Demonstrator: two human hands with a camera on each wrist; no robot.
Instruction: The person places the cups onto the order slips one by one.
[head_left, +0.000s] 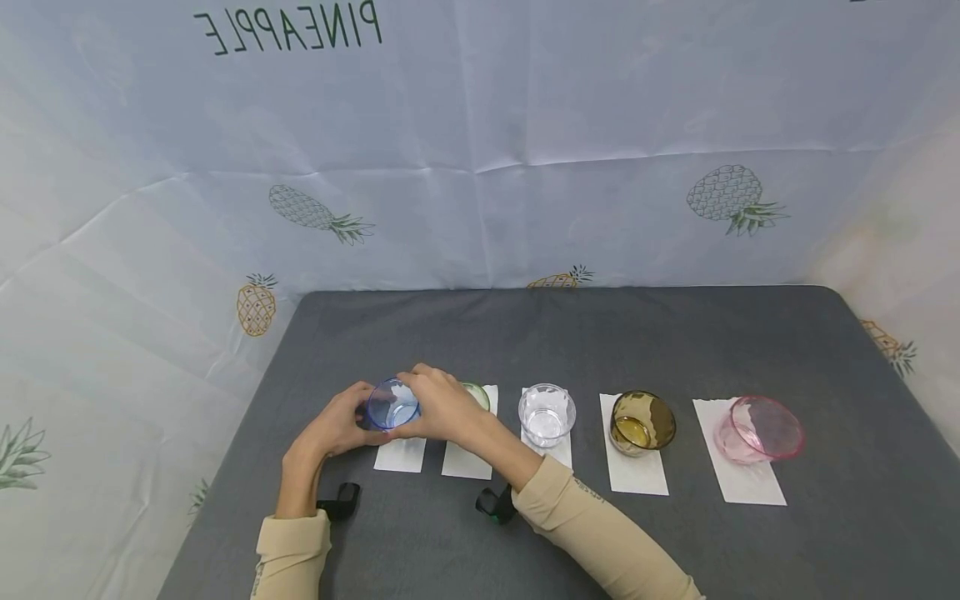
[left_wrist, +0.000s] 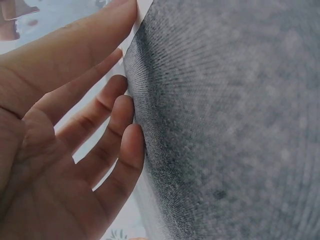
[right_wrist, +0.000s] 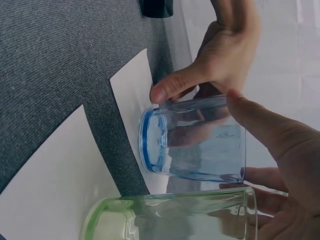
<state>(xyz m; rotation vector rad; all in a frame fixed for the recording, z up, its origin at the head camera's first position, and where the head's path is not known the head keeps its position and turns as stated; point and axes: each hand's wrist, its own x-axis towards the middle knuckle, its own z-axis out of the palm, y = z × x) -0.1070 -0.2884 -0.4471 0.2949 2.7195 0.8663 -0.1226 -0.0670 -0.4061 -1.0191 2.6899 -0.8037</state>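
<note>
A blue-tinted drinking glass (head_left: 393, 405) stands at the left end of a row, over a strip of white paper (head_left: 400, 456). My left hand (head_left: 330, 429) holds its left side; in the right wrist view the thumb is near the glass base and fingers show through the glass (right_wrist: 200, 142). From the right, my right hand (head_left: 444, 404) grips the glass near its rim, thumb on one side and fingers on the other. A green-tinted glass (right_wrist: 170, 217) is close beside it, mostly hidden behind the right hand in the head view.
Rightward along the grey table (head_left: 480, 333) stand a clear glass (head_left: 547, 415), an amber glass (head_left: 642, 422) and a pink glass (head_left: 759, 429), each on white paper. A pineapple-print curtain (head_left: 420, 225) hangs behind. Black wrist devices (head_left: 495, 505) are near both wrists.
</note>
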